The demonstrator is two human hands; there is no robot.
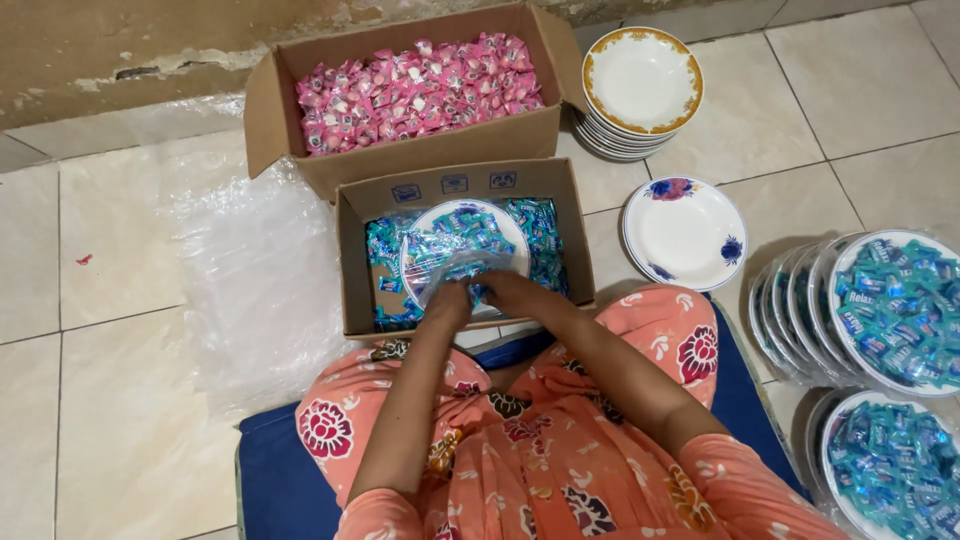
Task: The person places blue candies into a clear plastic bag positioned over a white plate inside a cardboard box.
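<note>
Carton of pink sweets beyond my box, stack of gold-rimmed bowls, flowered plate on tiled floor, wrapped plates of blue sweets at my right

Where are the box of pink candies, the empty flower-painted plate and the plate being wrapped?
box of pink candies (pixel 400 160), head view, on its front cardboard wall.
flower-painted plate (pixel 686 232), head view, on its bare white centre.
plate being wrapped (pixel 462 240), head view, on the blue candies piled on it.
</note>
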